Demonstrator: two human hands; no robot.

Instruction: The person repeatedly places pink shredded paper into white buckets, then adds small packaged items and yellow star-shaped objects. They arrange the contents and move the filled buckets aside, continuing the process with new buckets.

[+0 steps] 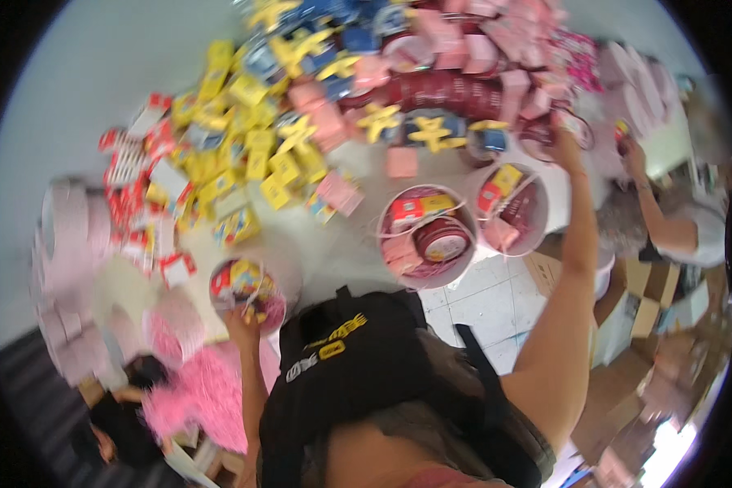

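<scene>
My left hand (pixel 242 322) is at the near rim of a pale pink bucket (pixel 289 289) on the left. Its fingers look curled beside small yellow pieces, but blur hides what they hold. Red and yellow boxes (pixel 240 278) and pink shredded filler (pixel 274 311) lie in that bucket. My right arm stretches far to the right, where my right hand (pixel 568 145) is closed on a round dark red tin with a pale lid (pixel 575 124). Two more pink buckets, a nearer one (pixel 427 281) and one beside it (pixel 537 242), contain boxes and filler; a dark red tin (pixel 442 239) shows in the nearer.
Piled across the white table (pixel 333 220) are yellow boxes (pixel 252 150), red-and-white boxes (pixel 130 187), pink boxes (pixel 439 37), dark red tins (pixel 455 91) and yellow star shapes (pixel 437 132). A co-worker's hand (pixel 636 160) is at right; another person (pixel 126 427) is lower left. Cardboard boxes (pixel 626 398) lie lower right.
</scene>
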